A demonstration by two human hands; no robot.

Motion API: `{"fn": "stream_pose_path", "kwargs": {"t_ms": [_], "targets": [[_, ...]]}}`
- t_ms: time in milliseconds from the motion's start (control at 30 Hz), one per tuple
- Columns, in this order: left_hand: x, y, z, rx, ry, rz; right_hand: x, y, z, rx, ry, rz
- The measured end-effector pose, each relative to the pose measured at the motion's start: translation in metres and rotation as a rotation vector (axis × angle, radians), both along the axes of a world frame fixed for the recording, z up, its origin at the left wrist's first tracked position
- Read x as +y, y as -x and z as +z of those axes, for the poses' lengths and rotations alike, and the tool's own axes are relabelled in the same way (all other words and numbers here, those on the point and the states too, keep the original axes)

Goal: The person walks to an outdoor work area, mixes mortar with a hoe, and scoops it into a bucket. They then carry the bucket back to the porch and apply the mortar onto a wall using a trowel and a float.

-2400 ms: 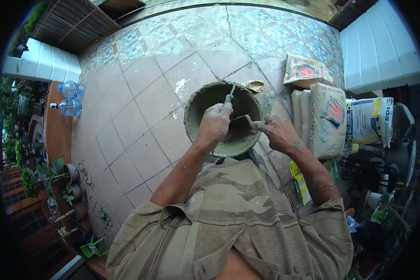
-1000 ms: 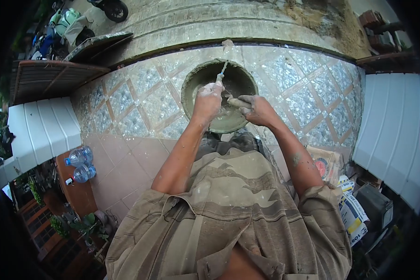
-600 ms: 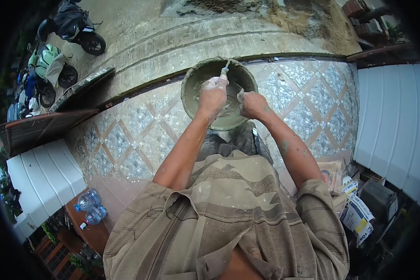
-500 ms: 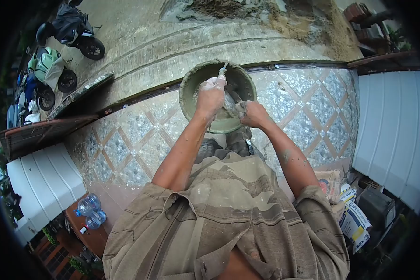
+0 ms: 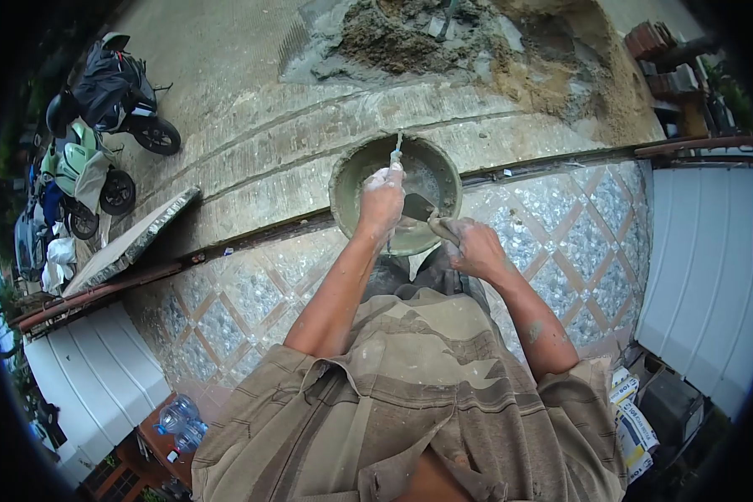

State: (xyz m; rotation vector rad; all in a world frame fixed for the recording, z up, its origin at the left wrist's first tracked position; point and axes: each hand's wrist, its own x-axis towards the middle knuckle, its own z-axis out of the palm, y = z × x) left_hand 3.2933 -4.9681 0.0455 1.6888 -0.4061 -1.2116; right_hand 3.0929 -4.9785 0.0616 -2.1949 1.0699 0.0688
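ideally, the left hand (image 5: 383,197), closed round the handle (image 5: 396,156), would hold the bucket (image 5: 414,240) steady on the shirt's (image 5: 418,368) far side, with the trowel (image 5: 417,208), blade inside, angled low by the right hand (image 5: 479,249) wrapped around its grip.

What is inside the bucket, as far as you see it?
Grey residue coats the inner wall of the bucket, and the trowel blade shows within its mouth; how deep, I cannot tell. The left hand covers part of the interior, so anything beneath it is hidden.
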Motion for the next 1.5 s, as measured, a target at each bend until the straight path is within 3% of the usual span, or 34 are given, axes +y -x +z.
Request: {"fn": "stream_pose_path", "kwargs": {"t_ms": [200,267,400,433,500,600,633,733,800,867,967,1100,1133,1200,1367,1433,1500], "targets": [[-0.106,-0.047,-0.058,-0.212,0.022,-0.111,-0.091,-0.041,-0.007,0.115,0.105,-0.042],[-0.148,-0.065,-0.058,-0.15,0.025,-0.092,-0.123,-0.051,-0.013,0.146,0.065,-0.094],[-0.229,-0.1,-0.085,-0.168,0.065,-0.121,-0.197,-0.045,-0.051,-0.25,0.138,-0.303],[-0.246,-0.109,-0.092,-0.112,0.057,-0.092,-0.216,-0.042,-0.054,-0.373,-0.014,-0.493],[-0.289,-0.122,-0.087,0.015,-0.014,-0.032,-0.252,-0.015,-0.068,-0.666,-0.689,-0.978],[-0.344,-0.131,-0.108,0.057,-0.022,-0.02,-0.285,-0.022,-0.09,-1.155,-1.169,-1.116],[-0.361,-0.131,-0.112,0.111,-0.031,-0.01,-0.303,-0.036,-0.095,-1.01,-1.225,-1.037],[-0.419,-0.142,-0.101,0.356,-0.06,0.066,-0.377,-0.106,-0.132,-0.919,-1.172,-0.998],[-0.48,-0.157,-0.102,0.476,-0.075,0.14,-0.448,-0.199,-0.148,-1.135,-1.155,-1.073],[-0.516,-0.176,-0.113,0.471,-0.027,0.021,-0.491,-0.236,-0.156,-1.14,-1.135,-0.947],[-0.567,-0.205,-0.142,0.506,-0.017,-0.049,-0.547,-0.268,-0.177,-0.87,-0.978,-0.752],[-0.632,-0.26,-0.206,0.259,-0.033,-0.237,-0.616,-0.328,-0.185,-0.905,-0.451,-0.692],[-0.645,-0.28,-0.224,0.26,0.018,-0.242,-0.632,-0.334,-0.193,-0.819,-0.483,-0.674],[-0.668,-0.319,-0.224,-0.188,-0.163,-0.075,-0.672,-0.342,-0.216,-0.656,-0.532,-0.629],[-0.675,-0.352,-0.36,0.55,-0.473,0.241,-0.763,-0.363,-0.24,-0.643,-0.528,-0.595],[-0.679,-0.345,-0.391,0.499,-0.382,0.259,-0.8,-0.366,-0.261,-0.615,-0.458,-0.544],[-0.7,-0.331,-0.381,0.436,-0.354,0.315,-0.832,-0.37,-0.286,-0.602,-0.411,-0.53]]}}
